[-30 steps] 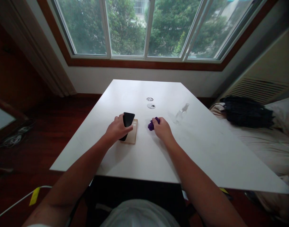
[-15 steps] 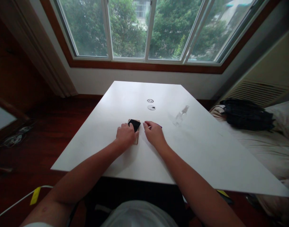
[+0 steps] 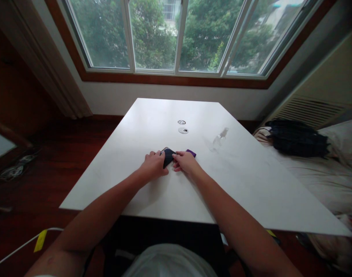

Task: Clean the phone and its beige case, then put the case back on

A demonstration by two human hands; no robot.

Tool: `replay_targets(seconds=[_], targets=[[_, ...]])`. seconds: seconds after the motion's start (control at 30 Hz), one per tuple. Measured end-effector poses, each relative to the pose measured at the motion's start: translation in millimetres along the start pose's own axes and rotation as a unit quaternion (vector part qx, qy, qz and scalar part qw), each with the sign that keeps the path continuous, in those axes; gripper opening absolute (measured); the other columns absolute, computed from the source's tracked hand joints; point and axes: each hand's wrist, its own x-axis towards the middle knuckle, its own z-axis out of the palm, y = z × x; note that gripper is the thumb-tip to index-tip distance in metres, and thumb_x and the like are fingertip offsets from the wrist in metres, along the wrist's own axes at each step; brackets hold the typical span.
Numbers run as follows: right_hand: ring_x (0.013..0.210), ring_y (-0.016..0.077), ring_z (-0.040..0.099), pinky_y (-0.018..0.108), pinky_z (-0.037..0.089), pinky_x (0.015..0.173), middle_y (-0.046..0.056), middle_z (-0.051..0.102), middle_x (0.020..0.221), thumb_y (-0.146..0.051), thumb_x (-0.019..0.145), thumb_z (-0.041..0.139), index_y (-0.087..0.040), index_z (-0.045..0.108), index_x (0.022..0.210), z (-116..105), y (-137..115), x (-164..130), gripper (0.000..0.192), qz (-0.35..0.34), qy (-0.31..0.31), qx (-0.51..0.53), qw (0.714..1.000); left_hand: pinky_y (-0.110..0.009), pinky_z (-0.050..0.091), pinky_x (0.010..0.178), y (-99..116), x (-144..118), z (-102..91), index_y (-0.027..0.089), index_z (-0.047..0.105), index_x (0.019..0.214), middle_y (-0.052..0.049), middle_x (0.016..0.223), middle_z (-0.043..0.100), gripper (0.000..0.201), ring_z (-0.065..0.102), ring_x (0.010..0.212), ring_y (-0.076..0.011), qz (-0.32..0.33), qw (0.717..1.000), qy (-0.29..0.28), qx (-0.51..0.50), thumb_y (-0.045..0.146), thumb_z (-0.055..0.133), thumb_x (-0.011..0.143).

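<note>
A dark, flat smartphone with a thin light edge lies tilted between my hands, close above or on the white table. My left hand is closed around its left side, with the thumb at the near edge. At the phone's right corner, the fingertips of my right hand pinch it. A small purple flat object rests just behind my right hand, which partly covers it. What lies under the phone is mostly hidden.
A clear spray bottle is on the table to the right. Two round discs lie toward the back. A black bag sits on the bed at the right. The window is beyond the table.
My right hand has moved left onto the phone's corner, uncovering more of the purple object. The phone has turned, and the tan-edged piece beneath it no longer sticks out toward me.
</note>
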Motion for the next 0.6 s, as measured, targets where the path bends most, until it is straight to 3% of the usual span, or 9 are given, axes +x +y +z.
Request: replay_targets(seconds=[0.17, 0.27, 0.37, 0.43, 0.5, 0.6], targets=[[0.055, 0.0132, 0.060, 0.026, 0.054, 0.041, 0.005, 0.062, 0.079, -0.027, 0.089, 0.069, -0.013, 0.057, 0.109, -10.1, -5.6, -4.4, 0.027, -0.004, 0.038, 0.028, 0.999, -0.045, 0.040, 0.099, -5.9, 0.6, -0.9, 0.012, 0.041, 0.150, -0.017, 0.143, 0.052, 0.086, 0.048, 0.120, -0.0368, 0.037, 0.996, 0.053, -0.056, 0.031, 0.065, 0.070], [0.061, 0.0136, 0.063, 0.027, 0.058, 0.050, 0.007, 0.065, 0.084, -0.028, 0.092, 0.064, -0.013, 0.058, 0.110, -16.4, -8.3, -5.8, 0.024, -0.009, 0.011, 0.074, 0.997, -0.044, 0.038, 0.105, -7.2, 2.0, -0.6, 0.014, 0.035, 0.155, -0.015, 0.147, 0.049, 0.090, 0.048, 0.124, -0.0350, 0.067, 0.989, 0.088, -0.099, 0.028, 0.066, 0.072], [0.059, 0.0106, 0.061, 0.023, 0.058, 0.056, 0.007, 0.065, 0.078, -0.023, 0.092, 0.061, -0.009, 0.063, 0.104, -23.3, -10.7, -4.0, 0.018, -0.031, 0.014, 0.114, 0.993, -0.042, 0.037, 0.110, -12.0, 5.6, -1.7, 0.016, 0.035, 0.155, -0.015, 0.149, 0.048, 0.090, 0.048, 0.129, -0.0330, 0.076, 0.976, 0.092, -0.179, 0.042, 0.071, 0.077], [0.056, 0.0091, 0.058, 0.020, 0.055, 0.055, 0.004, 0.062, 0.072, -0.024, 0.091, 0.063, -0.010, 0.063, 0.105, -29.1, -12.4, -1.1, 0.020, -0.058, 0.043, 0.135, 0.988, -0.038, 0.044, 0.102, -18.0, 8.8, -3.2, 0.016, 0.039, 0.153, -0.016, 0.142, 0.054, 0.087, 0.056, 0.122, -0.0303, 0.026, 0.961, 0.069, -0.265, 0.057, 0.067, 0.082], [0.055, 0.0085, 0.057, 0.019, 0.052, 0.054, 0.001, 0.059, 0.068, -0.029, 0.089, 0.066, -0.012, 0.063, 0.111, -35.7, -14.1, 2.2, 0.027, -0.087, 0.068, 0.153, 0.982, -0.034, 0.051, 0.080, -24.3, 11.6, -4.6, 0.014, 0.052, 0.139, -0.016, 0.117, 0.067, 0.072, 0.067, 0.097, -0.0252, -0.024, 0.935, 0.004, -0.355, 0.066, 0.054, 0.089], [0.054, 0.0078, 0.054, 0.018, 0.049, 0.052, -0.002, 0.058, 0.068, -0.038, 0.085, 0.072, -0.016, 0.062, 0.115, -43.2, -16.1, 4.7, 0.039, -0.144, 0.085, 0.180, 0.969, -0.026, 0.044, 0.052, -28.9, 14.1, -4.5, 0.012, 0.060, 0.102, -0.008, 0.075, 0.065, 0.057, 0.060, 0.060, -0.0163, -0.006, 0.883, -0.103, -0.458, 0.067, 0.045, 0.094]])
